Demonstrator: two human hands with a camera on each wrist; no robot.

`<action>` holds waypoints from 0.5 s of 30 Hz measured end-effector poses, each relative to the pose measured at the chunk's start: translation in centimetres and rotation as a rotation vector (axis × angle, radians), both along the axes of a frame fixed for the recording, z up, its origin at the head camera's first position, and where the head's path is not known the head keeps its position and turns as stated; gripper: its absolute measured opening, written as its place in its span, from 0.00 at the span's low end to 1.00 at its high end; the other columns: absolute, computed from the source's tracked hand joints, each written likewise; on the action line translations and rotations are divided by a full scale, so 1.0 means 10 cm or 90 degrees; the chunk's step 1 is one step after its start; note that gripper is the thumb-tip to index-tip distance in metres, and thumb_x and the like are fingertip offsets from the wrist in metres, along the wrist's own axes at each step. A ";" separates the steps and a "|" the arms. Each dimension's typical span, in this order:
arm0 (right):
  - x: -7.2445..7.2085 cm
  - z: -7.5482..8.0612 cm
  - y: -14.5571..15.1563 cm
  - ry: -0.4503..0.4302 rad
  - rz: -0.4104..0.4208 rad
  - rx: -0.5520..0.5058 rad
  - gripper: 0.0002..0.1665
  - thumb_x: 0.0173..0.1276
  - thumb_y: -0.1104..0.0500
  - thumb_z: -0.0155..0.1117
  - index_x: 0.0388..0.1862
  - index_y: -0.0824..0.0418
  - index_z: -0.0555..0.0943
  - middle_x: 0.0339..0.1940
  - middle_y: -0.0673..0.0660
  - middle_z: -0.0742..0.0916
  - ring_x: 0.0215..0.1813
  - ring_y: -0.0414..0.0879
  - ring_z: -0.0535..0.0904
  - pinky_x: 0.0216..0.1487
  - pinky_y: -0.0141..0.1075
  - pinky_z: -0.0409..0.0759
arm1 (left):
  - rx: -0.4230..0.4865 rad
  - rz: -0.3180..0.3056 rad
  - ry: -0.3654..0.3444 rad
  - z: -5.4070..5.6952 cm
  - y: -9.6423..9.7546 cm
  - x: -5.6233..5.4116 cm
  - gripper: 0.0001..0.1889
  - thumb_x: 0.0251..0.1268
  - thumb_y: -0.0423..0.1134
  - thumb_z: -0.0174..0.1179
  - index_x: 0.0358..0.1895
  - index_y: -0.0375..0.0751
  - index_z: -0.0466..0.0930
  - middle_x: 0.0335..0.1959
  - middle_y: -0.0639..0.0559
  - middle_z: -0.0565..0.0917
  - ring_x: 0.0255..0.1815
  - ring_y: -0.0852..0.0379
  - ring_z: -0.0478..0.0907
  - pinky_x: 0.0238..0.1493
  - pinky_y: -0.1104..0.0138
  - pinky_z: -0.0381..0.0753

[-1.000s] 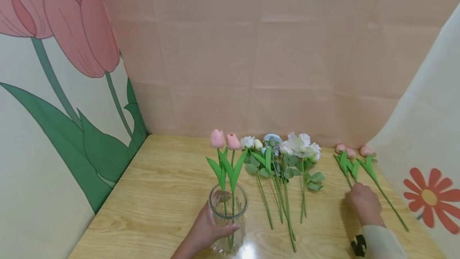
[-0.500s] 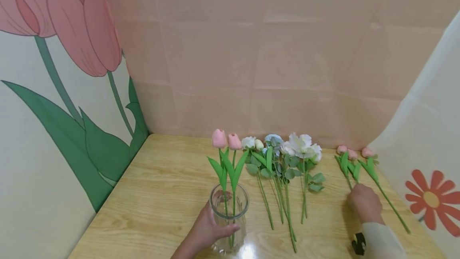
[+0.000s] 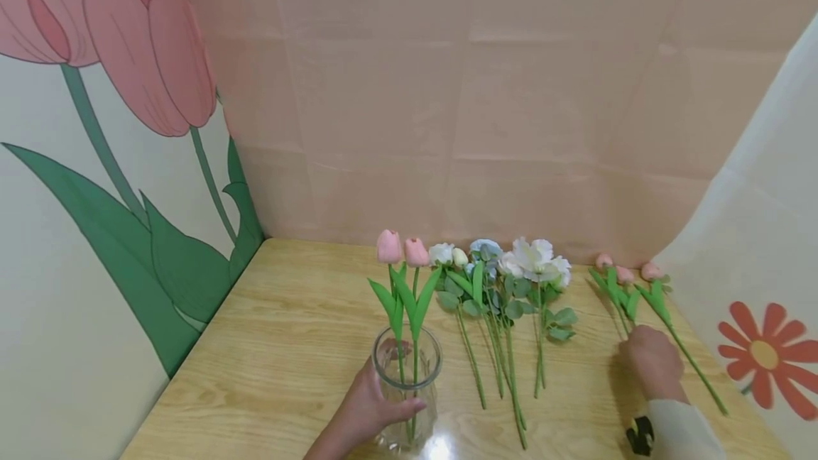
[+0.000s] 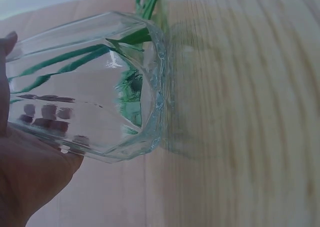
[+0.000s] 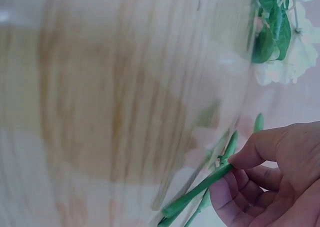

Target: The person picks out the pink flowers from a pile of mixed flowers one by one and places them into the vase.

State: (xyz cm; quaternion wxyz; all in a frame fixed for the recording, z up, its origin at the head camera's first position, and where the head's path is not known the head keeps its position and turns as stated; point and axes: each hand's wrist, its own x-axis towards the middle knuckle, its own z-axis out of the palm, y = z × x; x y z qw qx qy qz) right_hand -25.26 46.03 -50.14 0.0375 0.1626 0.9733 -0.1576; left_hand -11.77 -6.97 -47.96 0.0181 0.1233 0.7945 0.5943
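My left hand (image 3: 375,403) grips a clear glass vase (image 3: 428,379), its thumb along the near side. Two pink tulips (image 3: 417,253) stand upright in it, their green stems visible through the glass in the left wrist view. Over at the right, my right hand (image 3: 653,360) pinches a green tulip stem (image 5: 200,184) between thumb and fingers, low over the table. Pink tulip heads (image 3: 624,275) lie just beyond that hand, two of them in line with it. One more tulip (image 3: 693,360) lies along its right side.
Between the vase and my right hand lie several loose flowers: a white rose (image 3: 441,254), a blue bloom (image 3: 486,247) and large pale blossoms (image 3: 535,258), stems toward me. A pink-beige backdrop (image 3: 447,126) rises behind the wooden table (image 3: 275,346); printed panels flank it.
The leftmost tulip by my right hand has shifted slightly left and tilted, apart from its neighbour. My right hand has edged a little right. The left hand and vase stay put.
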 end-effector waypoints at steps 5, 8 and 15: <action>0.02 0.02 -0.02 0.007 -0.001 -0.002 0.13 0.63 0.58 0.59 0.32 0.70 0.81 0.31 0.70 0.83 0.31 0.59 0.80 0.24 0.51 0.77 | 0.001 -0.002 -0.002 -0.01 0.00 0.00 0.45 0.47 0.50 0.80 0.71 0.60 0.66 0.68 0.46 0.75 0.69 0.33 0.68 0.62 0.26 0.65; 0.04 0.04 -0.04 0.014 -0.001 0.001 0.12 0.62 0.59 0.59 0.31 0.68 0.81 0.30 0.69 0.83 0.30 0.59 0.80 0.23 0.51 0.77 | 0.004 -0.005 -0.002 -0.01 0.00 0.00 0.46 0.47 0.50 0.80 0.72 0.55 0.65 0.68 0.46 0.75 0.70 0.33 0.68 0.63 0.26 0.63; 0.12 0.17 -0.12 0.013 0.002 -0.026 0.14 0.67 0.55 0.57 0.39 0.67 0.80 0.33 0.67 0.82 0.31 0.59 0.77 0.23 0.49 0.75 | 0.003 -0.005 -0.002 -0.02 0.00 0.00 0.47 0.46 0.51 0.80 0.72 0.57 0.65 0.68 0.47 0.74 0.69 0.34 0.68 0.62 0.26 0.64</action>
